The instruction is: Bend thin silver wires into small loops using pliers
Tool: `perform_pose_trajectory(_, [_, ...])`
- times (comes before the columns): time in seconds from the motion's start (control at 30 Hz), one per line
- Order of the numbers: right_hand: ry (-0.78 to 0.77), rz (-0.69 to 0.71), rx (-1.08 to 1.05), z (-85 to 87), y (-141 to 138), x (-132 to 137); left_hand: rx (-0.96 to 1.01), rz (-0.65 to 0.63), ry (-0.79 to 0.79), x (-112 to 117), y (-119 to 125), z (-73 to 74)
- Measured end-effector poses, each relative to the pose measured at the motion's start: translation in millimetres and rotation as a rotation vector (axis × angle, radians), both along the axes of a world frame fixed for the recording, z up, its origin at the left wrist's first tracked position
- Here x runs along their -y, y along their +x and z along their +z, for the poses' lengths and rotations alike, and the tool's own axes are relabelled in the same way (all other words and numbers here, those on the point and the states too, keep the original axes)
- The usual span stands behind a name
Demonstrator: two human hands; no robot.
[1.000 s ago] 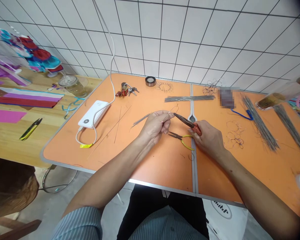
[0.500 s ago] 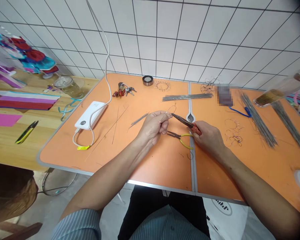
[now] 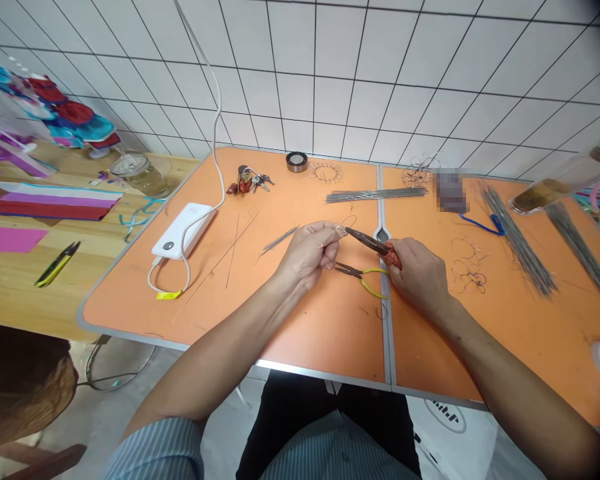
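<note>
My left hand (image 3: pixel 307 253) is closed on a bundle of thin wires (image 3: pixel 280 240) whose free ends stick out to the left; one wire curls into a loop (image 3: pixel 349 220) above my fingers. My right hand (image 3: pixel 417 273) grips red-handled pliers (image 3: pixel 373 243), their tip touching the wire loop just right of my left fingers. A second pair of pliers with yellow handles (image 3: pixel 363 277) lies on the orange table (image 3: pixel 300 320) between my hands.
A white power bank (image 3: pixel 183 230) with its cable, keys (image 3: pixel 247 180), a tape roll (image 3: pixel 297 161), a straight wire bundle (image 3: pixel 375 195), more wire bundles (image 3: pixel 517 240) and bent wire shapes (image 3: pixel 467 273) lie on the table. Yellow snips (image 3: pixel 57 263) and coloured paper sit on the wooden table at left.
The hands stay together at the wire loop with almost no movement; the view has shifted slightly.
</note>
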State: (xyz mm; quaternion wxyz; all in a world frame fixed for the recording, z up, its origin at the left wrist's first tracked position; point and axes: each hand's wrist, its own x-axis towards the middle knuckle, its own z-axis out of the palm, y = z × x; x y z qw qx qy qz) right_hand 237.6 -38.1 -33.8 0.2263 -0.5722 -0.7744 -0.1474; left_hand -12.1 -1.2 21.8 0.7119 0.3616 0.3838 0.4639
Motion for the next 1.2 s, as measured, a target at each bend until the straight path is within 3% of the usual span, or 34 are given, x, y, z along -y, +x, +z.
perform_pose_trajectory(0.37, [-0.006, 0.011, -0.009, -4.0, 0.1, 0.6, 0.020, 0.004, -0.004, 0.5, -0.9, 0.0])
perform_pose_trajectory(0.7, [0.018, 0.128, -0.075, -11.3, 5.1, -1.3, -0.004, 0.024, -0.014, 4.0, 0.0, 4.6])
perform_pose_trajectory(0.87, [0.002, 0.096, -0.074, -10.4, 8.0, 0.3, 0.000, 0.020, -0.020, 4.4, 1.5, 3.2])
perform_pose_trajectory(1.2, [0.121, 0.120, -0.021, -7.7, 5.8, -0.6, 0.018, -0.007, -0.042, 5.6, 3.1, 7.0])
